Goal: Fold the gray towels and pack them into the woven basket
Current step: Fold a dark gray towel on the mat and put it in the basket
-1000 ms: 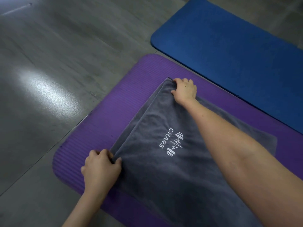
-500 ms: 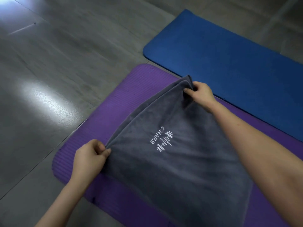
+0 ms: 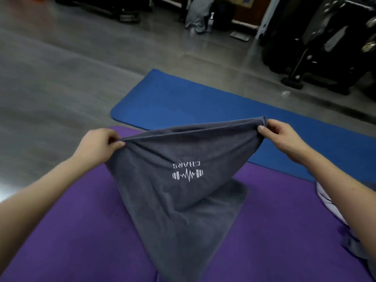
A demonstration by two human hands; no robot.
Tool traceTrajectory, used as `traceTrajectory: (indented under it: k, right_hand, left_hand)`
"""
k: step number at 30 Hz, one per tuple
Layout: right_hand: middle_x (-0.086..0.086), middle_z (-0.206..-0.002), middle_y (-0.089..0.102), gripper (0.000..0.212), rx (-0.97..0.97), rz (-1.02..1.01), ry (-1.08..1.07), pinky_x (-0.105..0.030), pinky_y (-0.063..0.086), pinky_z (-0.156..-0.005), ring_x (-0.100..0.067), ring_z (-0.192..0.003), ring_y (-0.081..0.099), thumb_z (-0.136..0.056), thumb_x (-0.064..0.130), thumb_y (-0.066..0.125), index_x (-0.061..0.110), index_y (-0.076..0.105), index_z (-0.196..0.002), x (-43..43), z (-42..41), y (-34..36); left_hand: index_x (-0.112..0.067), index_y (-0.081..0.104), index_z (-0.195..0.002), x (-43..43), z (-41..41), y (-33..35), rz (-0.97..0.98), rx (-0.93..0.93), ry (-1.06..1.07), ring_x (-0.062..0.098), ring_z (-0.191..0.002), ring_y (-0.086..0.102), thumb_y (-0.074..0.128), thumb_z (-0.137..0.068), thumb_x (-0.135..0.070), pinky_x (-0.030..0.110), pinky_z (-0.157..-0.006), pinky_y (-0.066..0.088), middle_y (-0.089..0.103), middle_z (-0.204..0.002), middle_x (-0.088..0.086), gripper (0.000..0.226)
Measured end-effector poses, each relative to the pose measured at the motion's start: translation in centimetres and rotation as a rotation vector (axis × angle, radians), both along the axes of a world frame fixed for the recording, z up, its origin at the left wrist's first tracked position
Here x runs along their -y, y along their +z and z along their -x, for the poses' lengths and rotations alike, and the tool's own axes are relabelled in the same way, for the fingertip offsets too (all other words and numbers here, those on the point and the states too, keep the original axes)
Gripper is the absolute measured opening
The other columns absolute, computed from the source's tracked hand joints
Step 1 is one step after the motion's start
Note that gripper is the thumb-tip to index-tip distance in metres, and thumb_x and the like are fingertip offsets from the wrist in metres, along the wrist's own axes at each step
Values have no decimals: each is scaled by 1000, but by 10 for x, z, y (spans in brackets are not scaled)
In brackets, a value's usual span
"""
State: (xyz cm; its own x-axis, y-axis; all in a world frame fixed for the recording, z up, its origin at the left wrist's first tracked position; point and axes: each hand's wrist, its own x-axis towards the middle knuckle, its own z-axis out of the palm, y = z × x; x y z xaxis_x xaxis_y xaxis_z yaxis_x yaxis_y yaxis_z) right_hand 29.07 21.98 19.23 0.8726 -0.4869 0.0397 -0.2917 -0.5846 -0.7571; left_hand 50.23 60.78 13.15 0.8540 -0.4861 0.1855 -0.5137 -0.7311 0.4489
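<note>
A gray towel [image 3: 179, 202] with a white "CHARS" dumbbell logo hangs doubled over in the air above the purple mat [image 3: 81, 231]. My left hand [image 3: 99, 145] pinches its upper left corner. My right hand [image 3: 282, 137] pinches the upper right corner, so the top edge is stretched between them. The towel's lower end trails down onto the mat. More gray cloth [image 3: 360, 249] shows at the right edge under my right forearm. No woven basket is in view.
A blue mat [image 3: 203, 102] lies beyond the purple one on the gray floor [image 3: 61, 68]. Black wheeled equipment [image 3: 325, 47] stands at the far right, with bags and a bottle [image 3: 205, 15] along the back wall. A pale cloth [image 3: 327, 198] lies at the right.
Both hands have lifted the towel's folded edge off the purple mat and hold it up in the air. The view has tilted up, showing the far side of the room.
</note>
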Motion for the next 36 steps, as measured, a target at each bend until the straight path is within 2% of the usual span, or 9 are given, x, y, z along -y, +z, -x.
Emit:
traceTrajectory:
  k: [4,10,17,21,24,26,28,30,36]
  right_hand:
    - [3,-67,48,25,66,81,-172,-9,30,-43,2,-50,42,-99,22,48,10,55,-78,33,12,25]
    - [1,-74,49,22,411,-148,-400,-32,40,-64,-12,-70,44,-98,18,46,17,53,-77,82,-4,80]
    - [9,-92,64,5,589,-243,-252,-20,50,-74,-5,-83,60,-94,25,55,27,59,-97,72,72,107]
    - [16,-82,69,31,529,-289,-186,-10,47,-72,3,-80,61,-72,39,62,20,62,-96,50,142,58]
    - [12,-68,66,20,404,-456,-165,-6,46,-62,4,-63,60,-68,34,70,17,70,-78,35,197,-7]
    - [5,-80,71,33,265,-449,-185,-11,47,-75,-2,-76,63,-65,43,77,14,73,-80,28,228,-58]
    - [6,-75,71,9,121,-495,-208,-10,46,-73,0,-73,61,-83,11,65,10,71,-76,18,254,-99]
    - [10,-66,68,26,-3,-477,-210,-8,44,-67,4,-65,58,-83,-15,51,5,65,-78,5,276,-133]
    - [-1,-71,69,10,-364,-738,-176,-20,46,-67,-8,-67,62,-83,-7,57,-1,65,-81,-21,318,-182]
  left_hand:
    - [0,70,-97,61,-20,55,18,80,-51,37,-98,61,68,-85,-20,37,-78,43,68,-100,23,24]
    - [2,68,-100,137,-34,155,148,312,-27,38,-100,59,66,-86,-24,40,-82,44,66,-102,24,30]
    - [-4,71,-85,128,5,184,236,396,-187,26,-83,63,75,-77,-20,28,-70,40,70,-85,13,18]
    - [-5,70,-71,97,48,133,140,416,-437,26,-72,62,84,-65,-11,31,-71,42,69,-74,10,16]
    - [-17,64,-66,74,78,73,-17,249,-641,16,-101,63,88,-57,-9,42,-97,38,73,-89,4,27]
    - [-26,55,-74,65,102,30,-135,52,-701,13,-104,62,86,-63,-11,38,-101,38,73,-97,-2,36]
    - [-28,47,-87,59,129,-8,-321,-115,-750,18,-91,65,77,-75,-17,24,-83,45,72,-92,-2,34]
    - [-20,53,-88,57,152,-39,-517,-158,-784,25,-84,61,67,-83,-19,24,-66,35,67,-86,4,15]
    - [-25,41,-71,38,197,-93,-849,-375,-857,16,-70,49,67,-78,-21,21,-57,26,51,-66,-7,27]
